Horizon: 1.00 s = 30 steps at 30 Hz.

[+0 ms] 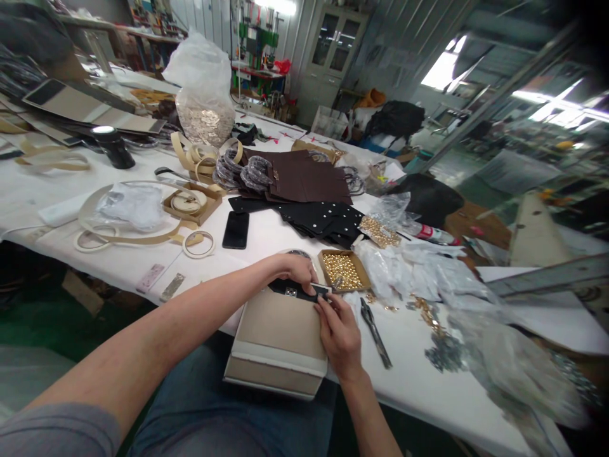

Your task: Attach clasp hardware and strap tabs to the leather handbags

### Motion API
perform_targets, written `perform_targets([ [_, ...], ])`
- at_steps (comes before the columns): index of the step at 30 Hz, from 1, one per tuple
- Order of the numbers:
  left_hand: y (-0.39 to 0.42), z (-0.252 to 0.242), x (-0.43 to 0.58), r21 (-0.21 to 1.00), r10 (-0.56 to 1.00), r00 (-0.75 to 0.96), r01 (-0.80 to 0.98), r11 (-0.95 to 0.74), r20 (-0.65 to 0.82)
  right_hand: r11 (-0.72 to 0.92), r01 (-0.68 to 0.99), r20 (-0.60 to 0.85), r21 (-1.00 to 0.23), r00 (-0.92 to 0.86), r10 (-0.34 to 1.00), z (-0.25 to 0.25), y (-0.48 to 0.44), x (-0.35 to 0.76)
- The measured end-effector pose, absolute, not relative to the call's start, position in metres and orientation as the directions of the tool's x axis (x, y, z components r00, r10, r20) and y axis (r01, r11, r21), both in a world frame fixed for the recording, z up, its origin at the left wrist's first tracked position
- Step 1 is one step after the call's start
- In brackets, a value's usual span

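A beige box-shaped bag point(280, 324) leans between my lap and the table edge. Along its top runs a black strip point(280, 289) with a small metal clasp fitting point(291, 292). My left hand point(297, 268) is closed over the far edge, its thumb pressed on the strip. At the strip's right end, the fingers of my right hand point(339, 327) are pinched on the corner, and anything small between them is hidden. Just beyond the hands lies an open carton of gold-coloured metal studs point(343, 270). To the right of my right hand rests a dark metal hand tool point(375, 333).
Farther back lie black perforated pieces point(323, 222), dark brown bag panels point(309, 176) and a phone point(235, 230). Tape rolls point(198, 244) are on the left. Plastic bags point(404, 273) and loose gold hardware point(428, 315) cover the right side.
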State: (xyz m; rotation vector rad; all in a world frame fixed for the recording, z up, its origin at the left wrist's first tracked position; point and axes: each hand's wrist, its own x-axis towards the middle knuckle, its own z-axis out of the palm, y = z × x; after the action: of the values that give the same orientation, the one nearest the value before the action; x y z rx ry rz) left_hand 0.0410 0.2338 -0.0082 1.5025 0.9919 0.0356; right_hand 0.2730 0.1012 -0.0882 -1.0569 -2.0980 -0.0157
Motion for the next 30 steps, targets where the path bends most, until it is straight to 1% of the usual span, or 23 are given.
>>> perform_targets([
  [3, 0.235, -0.013, 0.041, 0.849, 0.597, 0.649, 0.517, 0.108, -0.472, 0.661, 0.683, 0.629, -0.311, -0.374, 0.682, -0.084, 0.101, 0.271],
  [7, 0.235, -0.015, 0.039, 0.857, 0.571, 0.668, 0.496, 0.137, -0.477, 0.661, 0.664, 0.612, -0.350, -0.372, 0.698, -0.074, 0.099, 0.266],
  [11, 0.231, -0.010, 0.038, 0.851, 0.567, 0.659, 0.500, 0.162, -0.495, 0.637, 0.634, 0.566, -0.438, -0.355, 0.744, -0.062, 0.096, 0.261],
  [15, 0.230, -0.007, 0.039, 0.845, 0.577, 0.645, 0.508, 0.164, -0.500, 0.569, 0.643, 0.529, -0.512, -0.286, 0.799, -0.047, 0.094, 0.258],
  [19, 0.231, -0.011, 0.041, 0.832, 0.589, 0.627, 0.532, 0.156, -0.511, 0.522, 0.713, 0.606, -0.468, -0.171, 0.777, -0.039, 0.102, 0.279],
  [21, 0.231, -0.012, 0.042, 0.822, 0.576, 0.621, 0.544, 0.171, -0.531, 0.434, 0.791, 0.618, -0.432, -0.091, 0.781, -0.042, 0.111, 0.305],
  [22, 0.231, -0.012, 0.042, 0.817, 0.572, 0.618, 0.549, 0.176, -0.539, 0.369, 0.833, 0.601, -0.413, -0.055, 0.797, -0.046, 0.115, 0.321],
  [24, 0.231, -0.011, 0.043, 0.811, 0.579, 0.610, 0.561, 0.167, -0.541, 0.234, 0.901, 0.527, -0.364, -0.008, 0.850, -0.058, 0.123, 0.353],
  [26, 0.231, -0.009, 0.043, 0.808, 0.591, 0.603, 0.570, 0.151, -0.536, 0.160, 0.933, 0.416, -0.323, -0.012, 0.909, -0.070, 0.128, 0.379],
  [28, 0.230, -0.008, 0.043, 0.805, 0.600, 0.598, 0.576, 0.138, -0.531, 0.165, 0.937, 0.321, -0.308, -0.061, 0.945, -0.079, 0.131, 0.394],
  [30, 0.229, -0.006, 0.043, 0.804, 0.611, 0.593, 0.581, 0.125, -0.524, 0.196, 0.932, 0.273, -0.304, -0.112, 0.956, -0.081, 0.133, 0.400],
])
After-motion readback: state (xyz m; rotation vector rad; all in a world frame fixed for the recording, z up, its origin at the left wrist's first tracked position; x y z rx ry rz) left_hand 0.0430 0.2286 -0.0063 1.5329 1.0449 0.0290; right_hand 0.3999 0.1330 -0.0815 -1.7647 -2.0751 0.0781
